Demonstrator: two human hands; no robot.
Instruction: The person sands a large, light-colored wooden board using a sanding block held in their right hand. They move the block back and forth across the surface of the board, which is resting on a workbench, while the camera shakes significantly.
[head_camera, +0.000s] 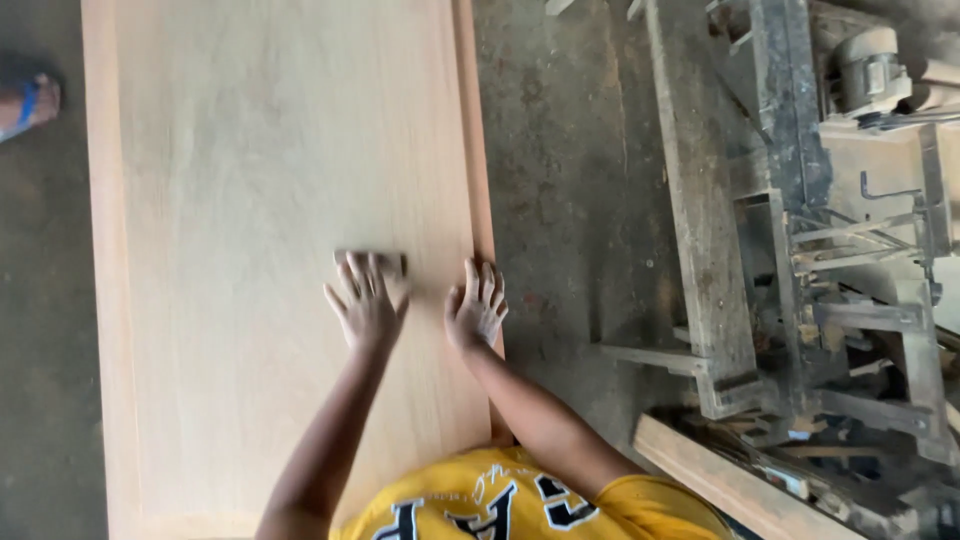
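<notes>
— What's over to the right of the hands?
— A dusty woodworking machine (800, 230), loose planks (735, 490) below it.
— And far left?
— A foot in a blue sandal (28, 105) on the concrete floor (560, 180).

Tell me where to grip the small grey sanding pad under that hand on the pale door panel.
Press down on the small grey sanding pad from above, as the left hand does. It lies flat on the large pale wooden door panel, so no side offers an edge. The right hand lies flat by the panel's raised edge.
</notes>
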